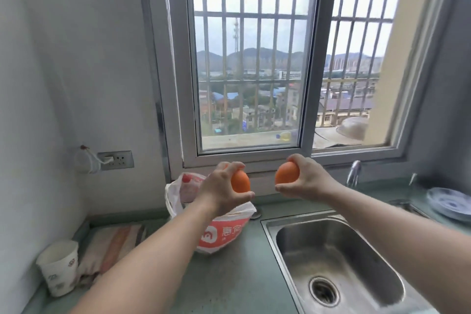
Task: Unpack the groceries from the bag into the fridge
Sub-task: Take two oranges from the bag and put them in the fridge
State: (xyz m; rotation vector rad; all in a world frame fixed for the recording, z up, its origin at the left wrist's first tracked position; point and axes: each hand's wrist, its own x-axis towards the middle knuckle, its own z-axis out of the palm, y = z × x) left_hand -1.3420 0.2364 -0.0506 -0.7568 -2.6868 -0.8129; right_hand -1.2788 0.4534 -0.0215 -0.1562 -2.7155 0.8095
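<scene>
A white and red plastic grocery bag [221,234] stands open on the green counter, just left of the sink. Something red and pink shows inside its mouth. My left hand [219,192] is raised above the bag, fingers closed around an orange fruit [240,181]. My right hand [305,181] is at the same height, over the counter's back edge, gripping a second orange fruit [286,173]. The two hands are a little apart. No fridge is in view.
A steel sink [339,262] fills the lower right, with a tap [354,172] behind it. Blue patterned plates [451,202] lie at the far right. A paper cup [60,271] and a folded cloth [114,245] sit at the left. A barred window [249,58] is ahead.
</scene>
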